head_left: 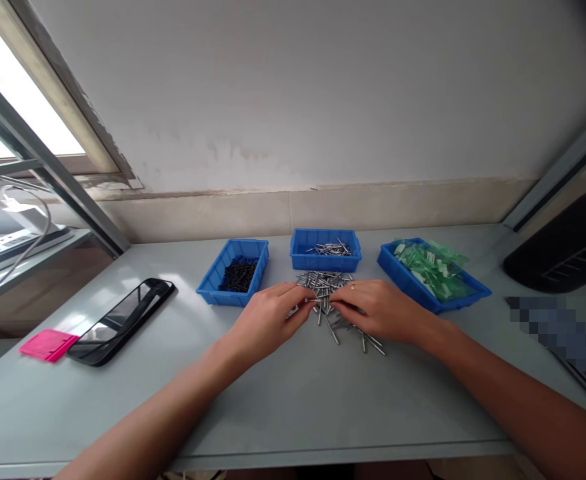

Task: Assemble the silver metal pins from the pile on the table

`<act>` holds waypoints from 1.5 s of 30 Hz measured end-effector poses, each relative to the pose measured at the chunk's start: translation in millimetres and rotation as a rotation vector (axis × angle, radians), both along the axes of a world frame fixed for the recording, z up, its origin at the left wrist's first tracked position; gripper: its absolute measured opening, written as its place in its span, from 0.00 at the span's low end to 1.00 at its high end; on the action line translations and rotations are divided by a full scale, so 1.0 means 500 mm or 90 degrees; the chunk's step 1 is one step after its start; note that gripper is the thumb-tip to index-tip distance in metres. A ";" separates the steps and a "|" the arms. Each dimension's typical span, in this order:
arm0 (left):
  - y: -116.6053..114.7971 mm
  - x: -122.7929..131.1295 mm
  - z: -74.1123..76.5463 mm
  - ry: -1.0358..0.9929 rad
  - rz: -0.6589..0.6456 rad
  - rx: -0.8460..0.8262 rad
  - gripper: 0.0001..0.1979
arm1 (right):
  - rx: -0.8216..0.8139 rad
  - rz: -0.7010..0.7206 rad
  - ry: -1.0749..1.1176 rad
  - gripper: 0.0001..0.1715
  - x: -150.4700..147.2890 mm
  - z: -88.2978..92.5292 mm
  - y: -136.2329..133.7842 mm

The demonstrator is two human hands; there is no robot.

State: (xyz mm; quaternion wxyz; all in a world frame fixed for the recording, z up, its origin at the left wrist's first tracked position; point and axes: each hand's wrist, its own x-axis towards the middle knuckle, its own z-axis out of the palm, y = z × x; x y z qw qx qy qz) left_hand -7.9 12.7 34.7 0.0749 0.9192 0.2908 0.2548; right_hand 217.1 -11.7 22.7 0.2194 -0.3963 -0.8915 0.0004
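A loose pile of silver metal pins (319,283), each thin with a thicker part, lies on the grey table before me. My left hand (277,312) is closed in a pinch at the pile's left side, a thin silver pin (315,301) between thumb and forefinger. Facing it from the right, my right hand (375,307) has thumb and fingers pinched together close to that pin's other end. What sits in its fingertips is too small to make out. More pins (363,341) stick out below my right hand.
Behind the pile stands a blue bin (300,261) with silver pins. A left blue bin (213,293) holds black screw-like pieces, a right one (425,297) green plastic packets. A phone (123,323), a pink case (47,345) and a black object (563,243) lie further out.
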 end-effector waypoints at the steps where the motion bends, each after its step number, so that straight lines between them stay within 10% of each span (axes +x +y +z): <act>1: 0.001 0.000 -0.001 0.007 0.005 -0.002 0.09 | 0.004 -0.002 0.004 0.13 0.000 0.001 0.000; 25: -0.003 0.003 -0.001 0.095 -0.036 -0.024 0.09 | 0.140 0.077 0.123 0.11 -0.010 0.012 -0.011; 45: -0.007 -0.001 -0.002 -0.060 -0.063 -0.007 0.07 | 0.012 0.015 0.007 0.13 -0.010 -0.006 -0.002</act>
